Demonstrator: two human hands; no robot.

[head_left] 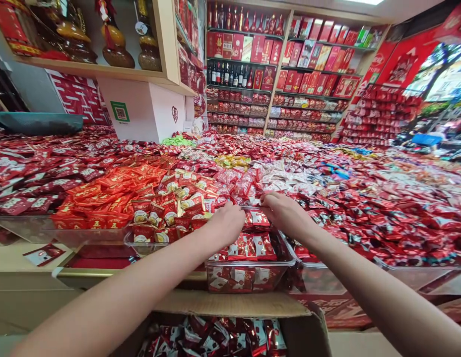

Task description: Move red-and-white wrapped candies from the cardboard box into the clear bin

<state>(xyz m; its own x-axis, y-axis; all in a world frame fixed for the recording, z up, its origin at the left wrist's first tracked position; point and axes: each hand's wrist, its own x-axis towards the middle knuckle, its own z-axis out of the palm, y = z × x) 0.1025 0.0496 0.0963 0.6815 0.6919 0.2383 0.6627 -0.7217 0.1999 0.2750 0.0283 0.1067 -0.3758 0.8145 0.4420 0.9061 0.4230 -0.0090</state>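
My left hand [227,223] and my right hand [280,210] are over the back part of a clear plastic bin [250,272]. Red and white candy packets [263,245] lie in rows in that bin. The fingers of both hands are curled at small red wrappers near the bin's back edge; what they hold is too small to make out. Below, in front of the bin, an open cardboard box [248,303] has more red and white packets [215,339] inside.
Gold and red packets [170,210] fill the bin to the left, with orange-red packets [114,191] beyond it. Red packets [379,213] are heaped to the right. A white pillar [135,111] and a blue tray [38,122] stand at the back left.
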